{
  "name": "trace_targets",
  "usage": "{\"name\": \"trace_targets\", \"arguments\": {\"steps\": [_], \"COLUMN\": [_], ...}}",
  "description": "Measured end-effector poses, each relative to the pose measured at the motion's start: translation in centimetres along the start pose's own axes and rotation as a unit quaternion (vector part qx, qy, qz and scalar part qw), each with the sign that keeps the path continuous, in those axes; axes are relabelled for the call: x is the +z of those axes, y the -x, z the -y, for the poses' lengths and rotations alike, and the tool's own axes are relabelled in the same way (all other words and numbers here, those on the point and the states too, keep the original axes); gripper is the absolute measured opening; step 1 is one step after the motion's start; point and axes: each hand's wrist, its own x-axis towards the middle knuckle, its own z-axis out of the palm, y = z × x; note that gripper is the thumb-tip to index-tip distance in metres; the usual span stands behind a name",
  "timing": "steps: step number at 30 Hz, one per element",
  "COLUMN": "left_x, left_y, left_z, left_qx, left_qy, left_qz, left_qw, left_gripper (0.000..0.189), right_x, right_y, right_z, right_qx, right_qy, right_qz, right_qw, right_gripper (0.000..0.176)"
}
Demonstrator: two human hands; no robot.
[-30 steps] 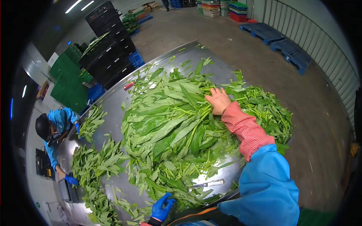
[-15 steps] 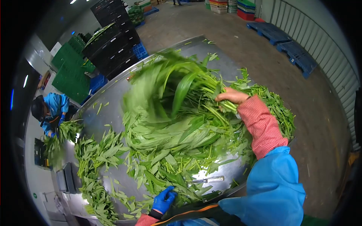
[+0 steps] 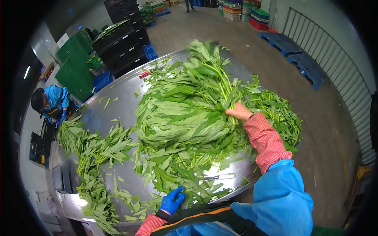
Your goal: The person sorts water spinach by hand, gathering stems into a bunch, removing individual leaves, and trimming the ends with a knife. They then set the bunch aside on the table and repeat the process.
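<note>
My bare right hand (image 3: 239, 112) is closed around the stems of a bunch of water spinach (image 3: 222, 80). Its leafy tops point up and away, over a large heap of the same greens (image 3: 177, 122) on the metal table (image 3: 122, 94). Near the table's front edge, my left hand (image 3: 172, 200) wears a blue glove. Its fingers are loosely bent and a little apart beside loose leaves, with nothing visible in them. A knife (image 3: 220, 177) with a pale handle lies to the right of that hand, its blade end among cut stems.
More greens (image 3: 275, 114) lie along the table's right edge, and leafy bunches (image 3: 98, 153) line the left. A co-worker (image 3: 55, 102) in blue handles greens at far left. A red-handled tool (image 3: 145, 74) lies behind the heap. Black crates (image 3: 122, 47) and blue pallets (image 3: 295, 55) stand beyond.
The bunch in my right hand has swung from the left over the heap to upright and slowed. My left hand has barely moved. The co-worker's greens have come down onto the table.
</note>
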Motion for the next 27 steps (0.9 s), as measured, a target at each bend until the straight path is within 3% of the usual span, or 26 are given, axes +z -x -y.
{"name": "trace_targets", "arguments": {"steps": [1,3,6,9,11,16,19,21,23,25,27], "left_x": [-0.2,-0.2,0.0,0.1,0.3,0.1,0.3,0.3,0.2,0.0,-0.9], "left_y": [0.2,0.5,0.6,0.0,-0.1,0.0,0.2,0.1,0.3,0.5,0.8], "left_z": [0.3,0.5,1.0,0.8,0.3,0.6,1.4,1.9,2.3,2.0,0.8], "left_qx": [0.005,0.001,0.009,0.016,0.019,0.025,0.033,0.044,0.05,0.049,0.062], "left_qy": [-0.014,-0.014,-0.04,-0.06,-0.069,-0.06,-0.021,-0.049,-0.053,-0.03,-0.02], "left_qz": [-0.002,-0.007,0.007,0.021,0.024,0.012,0.003,0.002,0.003,0.006,-0.005], "left_qw": [1.0,1.0,0.999,0.998,0.997,0.998,0.999,0.998,0.997,0.998,0.998], "left_gripper": [0.036,0.036,0.037,0.038,0.037,0.036,0.036,0.036,0.036,0.036,0.035], "right_x": [1.5,2.1,3.6,4.0,4.0,-0.5,-4.2,-6.0,-6.1,-5.5,-1.1], "right_y": [0.0,-0.1,1.2,2.9,2.9,5.6,8.0,10.1,9.8,12.0,12.8], "right_z": [-0.4,-0.6,0.2,1.6,1.6,5.9,8.9,10.2,9.2,9.3,8.0], "right_qx": [-0.038,-0.083,-0.119,-0.132,-0.152,-0.17,-0.183,-0.202,-0.338,-0.233,-0.17], "right_qy": [0.049,0.051,0.105,0.13,0.152,0.215,0.206,0.108,-0.13,-0.321,-0.458], "right_qz": [-0.071,-0.016,-0.105,-0.166,-0.188,-0.206,-0.23,-0.252,-0.255,-0.093,-0.006], "right_qw": [0.996,0.995,0.982,0.969,0.958,0.939,0.933,0.94,0.897,0.913,0.873], "right_gripper": [0.059,0.067,0.069,0.068,0.057,0.047,0.058,0.06,0.049,0.039,0.027]}}
